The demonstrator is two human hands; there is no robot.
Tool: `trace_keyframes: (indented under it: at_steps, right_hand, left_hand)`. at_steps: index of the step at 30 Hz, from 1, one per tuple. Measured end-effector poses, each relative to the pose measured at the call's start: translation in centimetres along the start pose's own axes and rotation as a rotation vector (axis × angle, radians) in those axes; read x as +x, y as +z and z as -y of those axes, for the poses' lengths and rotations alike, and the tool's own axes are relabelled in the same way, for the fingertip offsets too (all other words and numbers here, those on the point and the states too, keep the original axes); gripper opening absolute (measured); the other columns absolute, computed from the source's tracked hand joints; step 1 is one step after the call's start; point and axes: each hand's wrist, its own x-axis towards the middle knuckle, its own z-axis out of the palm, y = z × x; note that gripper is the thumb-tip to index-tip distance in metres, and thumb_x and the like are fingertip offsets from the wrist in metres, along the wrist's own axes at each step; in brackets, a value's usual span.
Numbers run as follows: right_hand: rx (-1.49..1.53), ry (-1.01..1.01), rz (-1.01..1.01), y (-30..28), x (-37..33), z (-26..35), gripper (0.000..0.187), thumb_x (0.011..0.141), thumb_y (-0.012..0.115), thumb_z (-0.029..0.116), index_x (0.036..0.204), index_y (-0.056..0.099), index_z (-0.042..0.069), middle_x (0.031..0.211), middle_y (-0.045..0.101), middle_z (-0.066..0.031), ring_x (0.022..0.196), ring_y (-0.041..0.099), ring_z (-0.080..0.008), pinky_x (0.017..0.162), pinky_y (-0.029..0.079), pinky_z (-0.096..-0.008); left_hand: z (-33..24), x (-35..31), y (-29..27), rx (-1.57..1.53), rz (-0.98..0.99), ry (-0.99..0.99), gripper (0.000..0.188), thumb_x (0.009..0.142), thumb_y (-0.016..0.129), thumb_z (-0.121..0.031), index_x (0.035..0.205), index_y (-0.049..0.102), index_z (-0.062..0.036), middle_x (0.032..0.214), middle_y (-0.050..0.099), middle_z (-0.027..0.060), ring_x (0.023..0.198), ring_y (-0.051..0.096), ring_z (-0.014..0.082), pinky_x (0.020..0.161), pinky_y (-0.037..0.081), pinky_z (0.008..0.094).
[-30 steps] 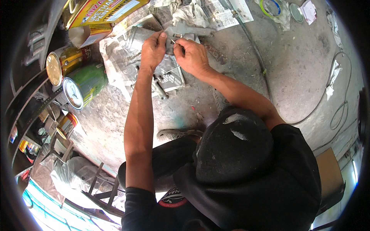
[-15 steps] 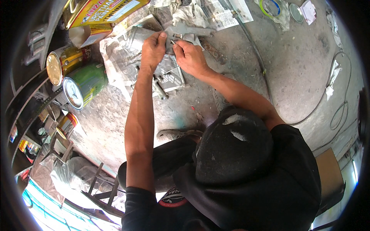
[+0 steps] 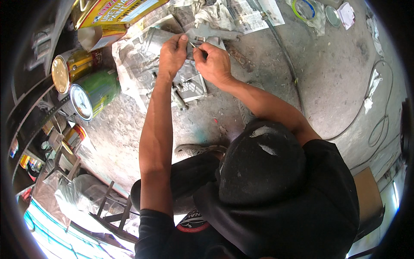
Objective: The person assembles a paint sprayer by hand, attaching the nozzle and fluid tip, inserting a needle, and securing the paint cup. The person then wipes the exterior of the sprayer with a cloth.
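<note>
Over the newspaper, my left hand (image 3: 174,55) is closed, thumb pressed against bent fingers. What it grips is mostly hidden, though a small dark grey piece shows beside it. Close to its right, my right hand (image 3: 214,64) pinches a thin rod (image 3: 193,45) with a pale tip that points toward the left hand. Just beyond both hands lies a flat grey piece (image 3: 211,32). Nearer to me, a metal fitting with a short cylindrical body (image 3: 179,96) rests on the edge of the newspaper (image 3: 194,89).
At the left lie a green can (image 3: 102,90) and a yellow can (image 3: 77,64), below a yellow rectangular tin (image 3: 114,12). Crumpled cloth (image 3: 211,15) is at the far side. A dark hose (image 3: 282,45) runs across the concrete floor (image 3: 334,77) on the right.
My right hand has turned slightly and shifted a little to the right, and the rod's tip shows more clearly. My left hand has hardly moved.
</note>
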Motion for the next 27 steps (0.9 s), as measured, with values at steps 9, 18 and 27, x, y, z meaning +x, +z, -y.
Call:
trace_keyframes:
  at_steps: [9,18,27]
  right_hand:
    - [0.07,-0.002,-0.02,0.17,-0.13,-0.27,0.021,0.092,0.064,0.022,0.083,0.066,0.003,0.079,0.069,-0.0216,0.073,0.066,-0.0442,0.068,0.051,-0.0514]
    - [0.069,-0.058,-0.054,0.07,-0.18,-0.2,0.019,0.092,0.065,0.02,0.085,0.067,0.003,0.082,0.069,-0.0199,0.075,0.067,-0.0429,0.069,0.052,-0.0498]
    - [0.094,-0.075,-0.082,0.23,-0.29,-0.4,0.016,0.09,0.067,0.018,0.086,0.069,0.002,0.085,0.071,-0.018,0.077,0.068,-0.0402,0.069,0.053,-0.0461]
  left_hand:
    - [-0.13,0.14,-0.02,0.05,-0.01,0.014,0.04,0.103,0.06,-0.036,0.114,0.072,0.0014,0.088,0.073,0.0219,0.08,0.071,0.0314,0.079,0.054,0.0382]
    - [0.13,0.02,0.3,0.016,-0.015,0.067,0.041,0.107,0.057,-0.035,0.114,0.071,0.0032,0.071,0.062,0.0023,0.06,0.054,0.0102,0.056,0.047,0.0295]
    - [0.34,0.1,0.44,0.035,-0.021,0.077,0.042,0.107,0.056,-0.035,0.114,0.071,0.003,0.072,0.063,0.0033,0.06,0.055,0.0111,0.057,0.047,0.03]
